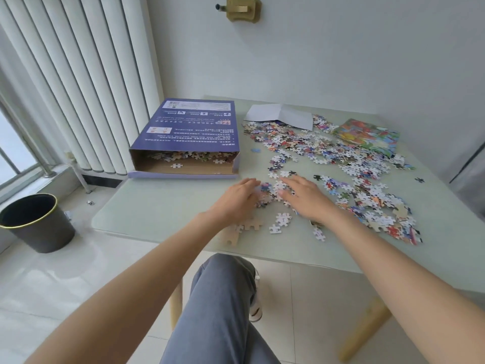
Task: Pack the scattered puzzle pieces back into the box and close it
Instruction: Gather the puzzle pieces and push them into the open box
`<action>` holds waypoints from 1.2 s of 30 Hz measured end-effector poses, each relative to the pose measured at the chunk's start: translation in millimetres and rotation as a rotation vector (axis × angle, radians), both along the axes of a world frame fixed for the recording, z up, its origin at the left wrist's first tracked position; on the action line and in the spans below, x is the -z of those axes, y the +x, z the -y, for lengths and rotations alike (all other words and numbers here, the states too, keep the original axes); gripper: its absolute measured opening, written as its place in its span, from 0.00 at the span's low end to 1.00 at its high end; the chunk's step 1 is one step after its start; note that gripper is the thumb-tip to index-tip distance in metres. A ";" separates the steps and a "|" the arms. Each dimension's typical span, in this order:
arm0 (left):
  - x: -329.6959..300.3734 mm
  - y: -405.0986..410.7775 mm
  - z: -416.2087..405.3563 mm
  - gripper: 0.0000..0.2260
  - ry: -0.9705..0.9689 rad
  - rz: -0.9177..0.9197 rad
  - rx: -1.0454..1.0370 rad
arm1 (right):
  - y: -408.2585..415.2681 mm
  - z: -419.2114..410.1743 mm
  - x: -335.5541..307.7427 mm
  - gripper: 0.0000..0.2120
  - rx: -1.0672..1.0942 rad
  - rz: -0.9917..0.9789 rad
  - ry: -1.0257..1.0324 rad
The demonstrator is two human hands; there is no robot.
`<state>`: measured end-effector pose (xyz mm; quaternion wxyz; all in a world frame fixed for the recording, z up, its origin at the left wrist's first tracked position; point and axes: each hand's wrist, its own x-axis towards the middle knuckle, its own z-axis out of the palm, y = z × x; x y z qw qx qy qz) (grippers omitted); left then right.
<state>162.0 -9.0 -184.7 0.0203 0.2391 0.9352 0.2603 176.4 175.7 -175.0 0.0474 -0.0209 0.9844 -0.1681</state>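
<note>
On the pale green table (147,206), both hands lie flat among the scattered puzzle pieces (328,151), palms down with the fingers stretched out and only slightly spread. Neither hand pinches or grips anything that can be made out; the fingers simply rest on a small cluster of pieces (270,191) that sits between them. The left hand (237,199) lies on the near-left edge of that cluster, and the right hand (305,197) covers its right side, the fingertips of the two close together but apart. Beyond the left hand, well off toward the far-left of the table, stands the purple box (189,127), its printed panel facing up and its near end open toward the hands; a heap of pieces shows inside the opening, with a couple of loose ones on the brown cardboard floor near its mouth. Beyond and to the right of the right hand the main spread of pieces runs across the table to its far-right side. Past that spread lie a folded white sheet (282,115) and, farther right, a colourful printed picture (367,135). Just nearer than the hands rest a few white pieces (280,222) and some plain brown ones (246,225) beside the left wrist. Down on the floor, left of the left forearm, stands a black bin (36,224) with a gold rim.
</note>
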 end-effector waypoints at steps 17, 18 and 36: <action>-10.1 16.1 35.2 0.15 0.061 0.046 -0.049 | 43.6 56.9 -7.6 0.45 -0.197 0.060 0.115; -9.0 20.3 45.1 0.18 0.014 0.071 0.005 | 41.3 53.8 -6.3 0.45 -0.181 0.073 0.122; 13.1 -21.7 -54.5 0.22 -0.145 0.007 0.043 | 31.4 -40.6 7.6 0.49 -0.034 0.235 0.121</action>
